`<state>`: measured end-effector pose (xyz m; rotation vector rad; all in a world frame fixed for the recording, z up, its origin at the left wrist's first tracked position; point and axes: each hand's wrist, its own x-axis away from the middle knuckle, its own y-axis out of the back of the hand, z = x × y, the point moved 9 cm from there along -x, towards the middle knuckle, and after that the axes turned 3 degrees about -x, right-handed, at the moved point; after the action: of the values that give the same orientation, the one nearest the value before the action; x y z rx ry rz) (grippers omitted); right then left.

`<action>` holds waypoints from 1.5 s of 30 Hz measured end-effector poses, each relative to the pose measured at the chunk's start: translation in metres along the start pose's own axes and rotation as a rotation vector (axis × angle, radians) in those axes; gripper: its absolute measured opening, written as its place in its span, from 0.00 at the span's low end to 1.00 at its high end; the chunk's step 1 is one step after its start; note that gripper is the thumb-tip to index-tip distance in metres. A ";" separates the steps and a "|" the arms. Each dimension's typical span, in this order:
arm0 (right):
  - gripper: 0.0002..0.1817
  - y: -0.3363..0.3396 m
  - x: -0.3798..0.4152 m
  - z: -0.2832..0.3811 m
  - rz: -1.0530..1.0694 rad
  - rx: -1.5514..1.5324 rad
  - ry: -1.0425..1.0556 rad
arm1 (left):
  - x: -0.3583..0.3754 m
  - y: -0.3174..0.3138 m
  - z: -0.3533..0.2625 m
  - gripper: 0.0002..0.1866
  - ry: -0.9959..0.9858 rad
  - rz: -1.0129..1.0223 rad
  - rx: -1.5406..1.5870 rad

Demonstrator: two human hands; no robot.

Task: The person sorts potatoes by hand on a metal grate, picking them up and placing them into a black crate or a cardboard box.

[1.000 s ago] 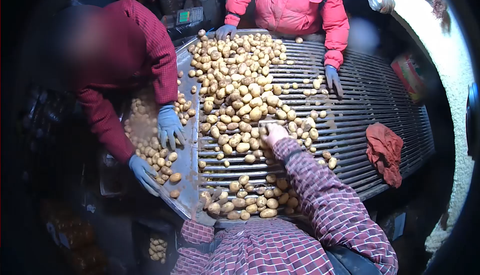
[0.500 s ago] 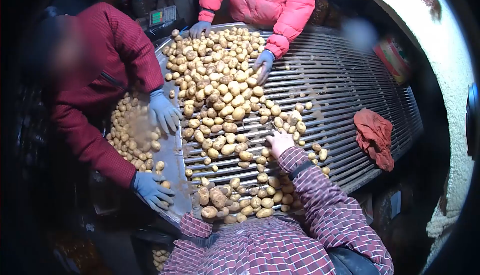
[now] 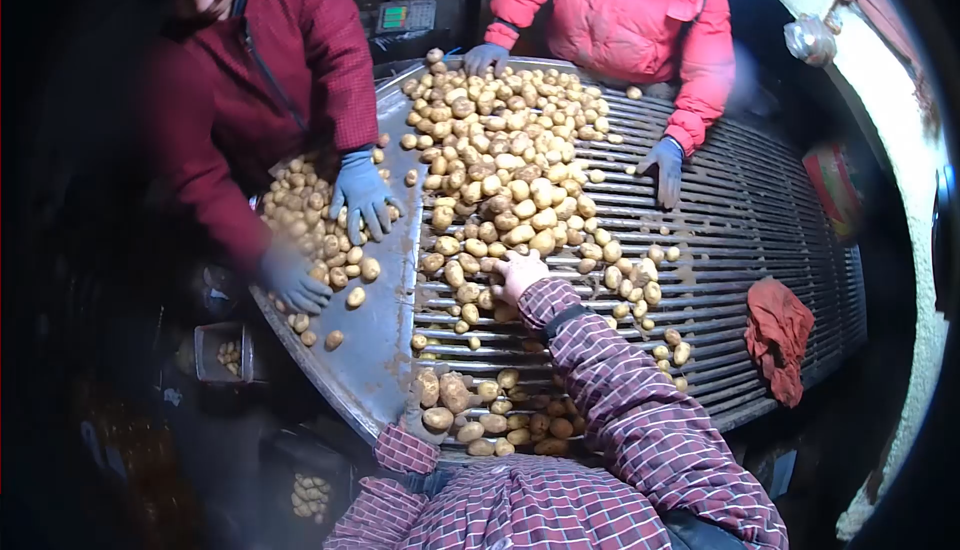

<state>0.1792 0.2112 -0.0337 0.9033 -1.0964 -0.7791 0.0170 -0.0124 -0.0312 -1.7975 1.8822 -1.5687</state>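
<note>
A heap of potatoes (image 3: 520, 170) lies on a slatted metal table (image 3: 700, 240). My bare right hand (image 3: 518, 275) reaches to the heap's near edge, its fingers apart and touching potatoes. Low in the view, my left hand (image 3: 425, 422) is beside large brownish potatoes (image 3: 453, 392) at the table's near edge. It looks grey and gloved, and its fingers are too dim to make out. More potatoes lie between my arms.
Two co-workers stand across the table. The one in dark red has gloved hands (image 3: 363, 195) on potatoes by the metal side plate (image 3: 385, 320). The pink-jacketed one has one glove (image 3: 664, 170) over the slats. A red cloth (image 3: 778, 340) lies at the right.
The camera view has shifted. My right hand has moved from the loose potatoes to the heap. The pink-jacketed co-worker's hand has left the heap, moving right; the other co-worker's hands have moved over side potatoes.
</note>
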 end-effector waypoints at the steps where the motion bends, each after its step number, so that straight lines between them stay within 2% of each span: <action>1: 0.32 0.000 0.002 0.002 -0.018 -0.007 0.036 | -0.001 0.010 -0.001 0.39 0.006 -0.005 -0.007; 4: 0.35 -0.002 -0.001 0.005 -0.020 -0.030 -0.020 | 0.006 0.010 -0.005 0.38 -0.020 -0.032 0.059; 7: 0.35 0.001 -0.009 0.008 -0.036 -0.056 -0.128 | 0.006 0.013 -0.006 0.35 -0.093 -0.173 0.021; 8: 0.34 0.001 -0.012 0.012 -0.058 -0.077 -0.162 | 0.009 0.014 -0.009 0.29 -0.170 0.036 -0.309; 12: 0.31 -0.003 -0.015 0.014 -0.106 -0.113 -0.408 | 0.024 0.020 0.009 0.32 -0.089 -0.031 -0.068; 15: 0.30 0.001 0.009 0.017 -0.164 -0.155 -0.314 | 0.030 0.018 -0.002 0.34 -0.107 -0.018 0.086; 17: 0.31 -0.004 0.006 0.014 -0.153 -0.179 -0.333 | 0.034 0.018 -0.004 0.35 -0.146 0.024 0.155; 19: 0.26 -0.004 -0.003 0.015 -0.084 -0.202 -0.367 | 0.039 0.022 -0.008 0.35 -0.200 0.098 0.149; 22: 0.23 -0.001 -0.005 0.020 -0.084 -0.178 -0.398 | 0.039 0.046 -0.002 0.36 -0.204 -0.040 0.141; 23: 0.23 -0.008 -0.011 0.014 -0.167 -0.153 -0.331 | 0.044 0.054 0.000 0.36 -0.206 -0.092 0.154; 24: 0.21 -0.007 -0.009 0.012 -0.204 -0.149 -0.278 | 0.047 0.063 -0.001 0.22 -0.205 -0.151 0.200; 25: 0.20 -0.002 -0.009 0.013 -0.244 -0.141 -0.214 | 0.054 0.061 -0.011 0.18 -0.252 -0.120 0.219; 26: 0.21 -0.002 -0.012 0.008 -0.302 -0.258 -0.125 | 0.065 0.057 -0.026 0.16 -0.312 -0.090 0.241; 27: 0.23 0.000 -0.016 0.013 -0.354 -0.371 -0.023 | 0.075 0.054 -0.036 0.17 -0.368 -0.074 0.291; 28: 0.20 0.005 -0.011 0.032 -0.325 -0.553 0.081 | 0.080 0.053 -0.045 0.18 -0.401 -0.051 0.362; 29: 0.18 0.027 0.018 0.070 -0.473 -0.641 0.273 | 0.083 0.050 -0.049 0.19 -0.420 -0.028 0.436; 30: 0.17 0.044 0.049 0.114 -0.516 -0.692 0.457 | 0.078 0.055 -0.051 0.21 -0.422 -0.019 0.498; 31: 0.16 0.036 0.068 0.150 -0.316 -0.849 0.457 | 0.061 0.071 -0.044 0.33 -0.371 0.000 0.562; 32: 0.14 0.038 0.100 0.190 -0.276 -0.942 0.519 | 0.055 0.070 -0.048 0.22 -0.425 0.185 0.631; 33: 0.17 0.011 0.118 0.222 -0.111 -0.843 0.558 | 0.040 0.085 -0.042 0.23 -0.466 -0.087 0.696; 34: 0.20 0.007 0.145 0.251 -0.227 -0.805 0.729 | 0.033 0.100 -0.035 0.21 -0.457 -0.102 0.666; 35: 0.22 -0.011 0.152 0.260 -0.291 -0.579 0.718 | 0.021 0.122 -0.021 0.19 -0.450 -0.119 0.638; 36: 0.22 -0.033 0.145 0.266 -0.148 -0.520 0.688 | 0.030 0.108 -0.032 0.20 -0.440 0.150 0.792; 37: 0.21 -0.047 0.142 0.273 -0.069 -0.576 0.725 | 0.043 0.116 -0.015 0.21 -0.378 -0.014 0.817; 39: 0.23 -0.056 0.142 0.295 0.041 -0.623 0.773 | 0.064 0.133 -0.012 0.24 -0.339 -0.198 0.746; 40: 0.23 -0.057 0.142 0.311 0.033 -0.547 0.798 | 0.078 0.138 -0.025 0.25 -0.433 -0.264 0.662; 41: 0.25 -0.054 0.141 0.336 0.104 -0.498 0.834 | 0.065 0.187 -0.018 0.27 -0.646 -0.252 0.538; 43: 0.32 -0.057 0.124 0.393 0.152 -0.490 0.841 | 0.112 0.171 -0.069 0.27 -0.608 -0.121 0.938; 45: 0.41 -0.029 0.111 0.469 0.061 -0.591 0.979 | 0.149 0.205 -0.131 0.29 -0.718 -0.231 0.963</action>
<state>-0.2411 0.0001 0.0746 0.6020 -0.0138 -0.4563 -0.2548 -0.1005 -0.0326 -1.7253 0.4724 -1.2500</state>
